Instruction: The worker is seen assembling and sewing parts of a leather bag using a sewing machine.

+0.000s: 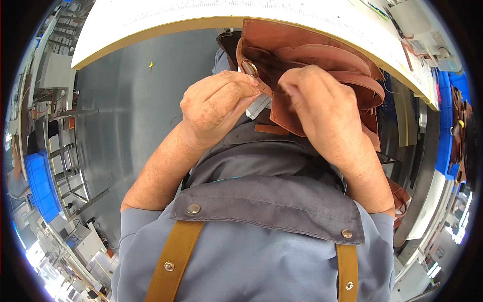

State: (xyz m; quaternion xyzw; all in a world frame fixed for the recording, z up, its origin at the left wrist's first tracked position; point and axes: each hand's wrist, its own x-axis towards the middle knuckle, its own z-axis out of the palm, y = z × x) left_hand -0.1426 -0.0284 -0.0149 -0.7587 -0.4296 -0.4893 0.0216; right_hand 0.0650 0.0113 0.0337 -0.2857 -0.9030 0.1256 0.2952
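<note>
A reddish-brown leather bag (307, 43) rests on my lap against the table edge, its opening and curved handle (370, 85) facing up. My left hand (219, 100) pinches the bag's side edge between thumb and fingertips, just below a metal ring (250, 69). Over the front of the bag, my right hand (322, 98) is closed, with curled fingers slightly smeared by motion. Whatever lies between those right fingertips is hidden or too small to name. A little white material (258, 106) shows under the bag's edge between both hands.
A white tabletop (201, 10) with a ruler scale curves across the far side. Blue bins (445, 126) holding brown leather pieces stand at the right. Another blue bin (43, 186) and metal racks (63, 166) are at the left. A yellow scrap (151, 64) lies on the grey floor.
</note>
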